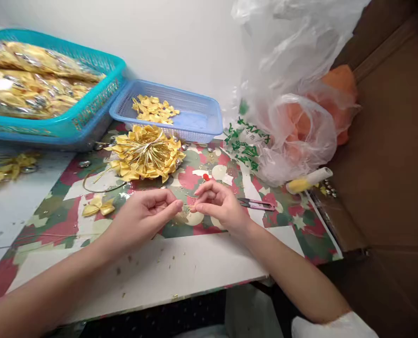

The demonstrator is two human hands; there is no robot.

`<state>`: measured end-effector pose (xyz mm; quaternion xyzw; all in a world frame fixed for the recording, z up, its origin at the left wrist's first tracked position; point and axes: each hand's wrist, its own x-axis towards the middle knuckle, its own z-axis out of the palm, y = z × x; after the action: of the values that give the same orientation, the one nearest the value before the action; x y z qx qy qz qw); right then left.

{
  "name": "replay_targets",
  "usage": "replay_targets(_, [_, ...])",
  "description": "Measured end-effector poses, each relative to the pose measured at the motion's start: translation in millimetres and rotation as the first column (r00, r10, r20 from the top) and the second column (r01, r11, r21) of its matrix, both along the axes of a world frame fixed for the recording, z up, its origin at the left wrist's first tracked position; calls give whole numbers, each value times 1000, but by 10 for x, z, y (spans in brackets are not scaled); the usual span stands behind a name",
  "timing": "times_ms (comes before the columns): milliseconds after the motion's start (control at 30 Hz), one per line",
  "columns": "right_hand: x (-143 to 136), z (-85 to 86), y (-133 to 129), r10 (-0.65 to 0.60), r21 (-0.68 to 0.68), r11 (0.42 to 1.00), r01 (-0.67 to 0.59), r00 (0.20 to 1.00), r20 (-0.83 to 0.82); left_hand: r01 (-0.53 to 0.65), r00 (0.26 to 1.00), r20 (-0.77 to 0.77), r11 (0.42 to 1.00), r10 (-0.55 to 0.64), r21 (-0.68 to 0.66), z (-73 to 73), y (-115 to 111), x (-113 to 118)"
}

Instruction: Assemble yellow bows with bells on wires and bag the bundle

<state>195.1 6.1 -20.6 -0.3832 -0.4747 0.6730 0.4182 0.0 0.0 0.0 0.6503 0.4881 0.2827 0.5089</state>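
Observation:
Close together over the table, my two hands hold a thin gold strand (188, 206) between their fingertips. My left hand (151, 209) pinches one end of it with thumb and forefinger. Thumb and fingers of my right hand (216, 203) are closed at the other end; the strand's exact make is too fine to tell. Left of my left hand lies a loose yellow ribbon bow (98, 206). Behind it rests a round bunch of yellow bows (148, 152) with gold ties gathered in the middle. A pair of thread snips (258, 204) lies right of my right hand.
A teal basket (103, 94) with bagged bows stands at back left, beside a blue basket (201, 119) with loose bows. Green ribbon pieces (246, 149), clear plastic bags (293, 136), a white tube (309, 180) and a cardboard box (388, 141) occupy the right.

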Motion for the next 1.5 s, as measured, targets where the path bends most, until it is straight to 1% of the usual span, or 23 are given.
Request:
replay_targets(300, [-14, -24, -11, -23, 21, 1000, 23, 1000, 18, 38, 999, -41, 997, -35, 63, 8, 10, -4])
replay_targets(367, [-7, -7, -9, -22, 4, 1000, 22, 1000, 13, 36, 998, -45, 998, -33, 47, 8, 20, -12])
replay_targets(567, [55, 67, 18, 32, -168, 985, -39, 998, -47, 14, 999, -38, 995, -17, -97, -13, 51, -26])
replay_targets(733, [71, 122, 26, 56, -348, 931, -111, 985, -164, -13, 999, -40, 986, 7, -166, -23, 55, -6])
replay_targets(867, [82, 133, 16, 67, -395, 907, -143, 978, -199, -29, 999, -49, 983, 21, -180, -30, 65, 1])
replay_targets(933, [89, 126, 13, 67, -392, 908, -145, 976, -206, -35, 998, -64, 985, 25, -169, -38, 67, -1])
replay_targets(1000, [94, 117, 13, 66, -388, 911, -143, 977, -203, -22, 997, -80, 992, 12, -126, -45, 64, -3])
replay_targets(1100, [94, 107, 18, 69, -383, 912, -144, 977, -203, 22, 992, -125, 1000, -19, 21, -47, 55, 1])
replay_targets(1200, [88, 103, 21, 60, -384, 913, -137, 977, -206, 49, 986, -166, 988, -25, 144, -39, 52, 9])
replay_targets(1267, [82, 102, 20, 55, -381, 915, -131, 977, -204, 52, 985, -171, 986, -24, 160, -34, 56, 12])
replay_targets(1400, [73, 98, 15, 60, -371, 919, -131, 979, -196, 48, 987, -158, 991, -28, 122, -34, 65, 13])
replay_targets(1500, [69, 97, 14, 68, -355, 926, -132, 980, -186, 18, 990, -144, 995, -4, 95, -30, 61, 16])
